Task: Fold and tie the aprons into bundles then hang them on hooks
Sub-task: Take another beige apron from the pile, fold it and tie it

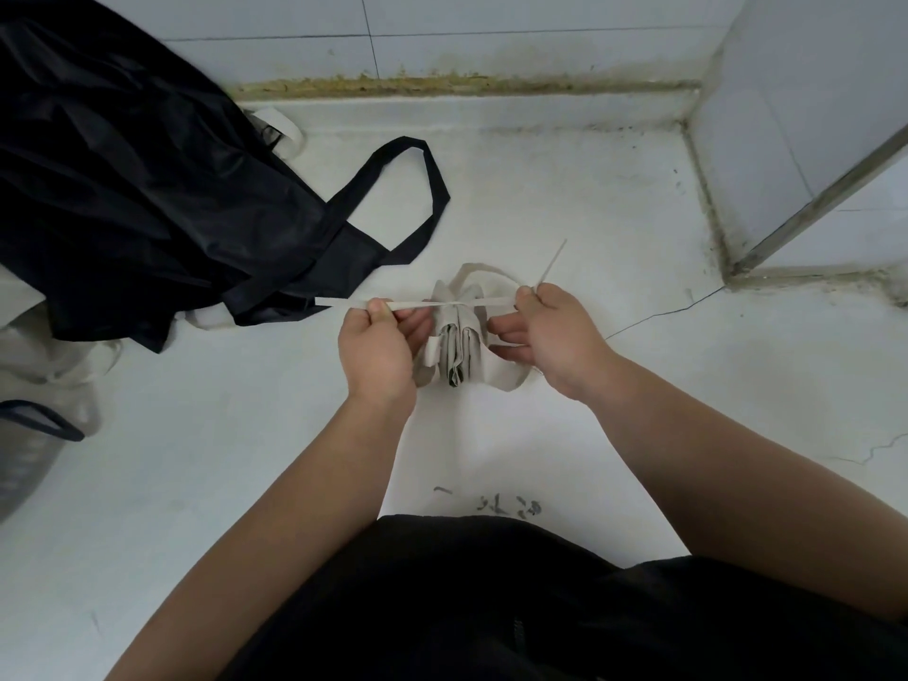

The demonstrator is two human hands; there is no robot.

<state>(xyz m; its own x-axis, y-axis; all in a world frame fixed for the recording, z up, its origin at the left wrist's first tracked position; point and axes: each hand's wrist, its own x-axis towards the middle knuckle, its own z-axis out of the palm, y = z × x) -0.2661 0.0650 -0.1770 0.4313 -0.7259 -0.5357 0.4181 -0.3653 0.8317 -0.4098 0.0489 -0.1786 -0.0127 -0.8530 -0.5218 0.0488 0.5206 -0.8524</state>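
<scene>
Head cam: bundle (pixel 459 349) sits between the hands, touching both, folds running away from the body. Tie (pixel 417 303) crosses it at right angles, taut, with its crossing point midway between the hands. Left hand (pixel 378 349) pinches the tie's left run, thumb on top. Right hand (pixel 548 336) pinches the right run, loose tail sticking up past it. Both equally near. Next pull likely goes straight outward along the tie. Black apron (pixel 147 189) lies well left of the left hand, unfolded.
</scene>
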